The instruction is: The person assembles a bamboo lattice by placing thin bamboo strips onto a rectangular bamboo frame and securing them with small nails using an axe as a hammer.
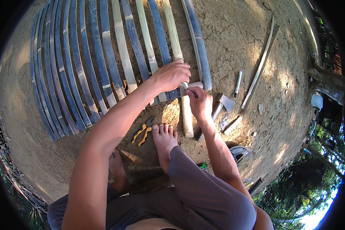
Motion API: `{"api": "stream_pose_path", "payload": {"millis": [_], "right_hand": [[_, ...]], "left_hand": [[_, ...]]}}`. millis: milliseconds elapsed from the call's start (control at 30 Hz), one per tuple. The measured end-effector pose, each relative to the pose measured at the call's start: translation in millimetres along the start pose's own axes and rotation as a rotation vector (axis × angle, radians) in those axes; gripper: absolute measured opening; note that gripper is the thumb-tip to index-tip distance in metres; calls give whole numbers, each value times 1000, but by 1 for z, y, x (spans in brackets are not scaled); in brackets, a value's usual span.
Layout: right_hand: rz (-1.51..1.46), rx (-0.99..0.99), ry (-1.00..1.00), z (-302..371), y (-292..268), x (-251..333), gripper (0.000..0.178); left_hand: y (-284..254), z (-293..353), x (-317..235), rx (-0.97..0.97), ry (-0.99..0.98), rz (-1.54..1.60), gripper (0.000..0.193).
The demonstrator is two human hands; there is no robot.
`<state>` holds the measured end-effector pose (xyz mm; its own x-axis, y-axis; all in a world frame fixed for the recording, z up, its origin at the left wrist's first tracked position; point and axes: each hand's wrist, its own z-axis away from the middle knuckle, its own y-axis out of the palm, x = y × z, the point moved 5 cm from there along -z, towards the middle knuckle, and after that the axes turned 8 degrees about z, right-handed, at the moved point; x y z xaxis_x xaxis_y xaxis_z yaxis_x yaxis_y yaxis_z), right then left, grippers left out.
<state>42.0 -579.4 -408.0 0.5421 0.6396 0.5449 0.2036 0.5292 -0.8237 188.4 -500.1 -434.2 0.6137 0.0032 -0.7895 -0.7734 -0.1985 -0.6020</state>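
Note:
Dark and pale bamboo slats (107, 50) lie side by side across a crosspiece (175, 94) on the ground. My left hand (173, 75) closes over a pale bamboo slat (172, 30) near the crosspiece. Just right of it, my right hand (200, 102) is closed in a pinch near the top of a light bamboo piece (186, 115). What those fingertips hold is too small to tell. Beside my right wrist lies a hammer-like tool with a broad metal head (225, 102). Yellow-handled pliers (143, 134) rest by my bare foot (165, 143).
A thicker bamboo piece (199, 42) lies right of the slats. Farther right are a white marker-like tube (238, 84) and long thin strips (258, 71). A clear plastic bag (223, 122) and a grey-black tool (239, 151) lie beside my right forearm on cracked soil.

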Motion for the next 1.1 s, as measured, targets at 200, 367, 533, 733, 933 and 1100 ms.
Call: {"api": "stream_pose_path", "payload": {"millis": [200, 367, 533, 733, 933, 1100], "right_hand": [[-90, 99, 101, -7, -1, -2, 14], [-150, 122, 209, -6, -6, -3, 23], [216, -341, 178, 31, -45, -45, 30], [79, -161, 654, 111, -31, -148, 57], [-688, 8, 858, 113, -50, -152, 38], [-270, 26, 416, 97, -54, -33, 39]], "left_hand": [[22, 20, -9, -129, -115, 115, 20], [28, 25, -11, -187, -125, 82, 14], [29, 35, -8, -282, -125, 165, 10], [40, 41, -10, -328, -127, 134, 10], [42, 37, -11, -327, -133, 160, 11], [34, 43, -13, -396, -123, 156, 20]]}}
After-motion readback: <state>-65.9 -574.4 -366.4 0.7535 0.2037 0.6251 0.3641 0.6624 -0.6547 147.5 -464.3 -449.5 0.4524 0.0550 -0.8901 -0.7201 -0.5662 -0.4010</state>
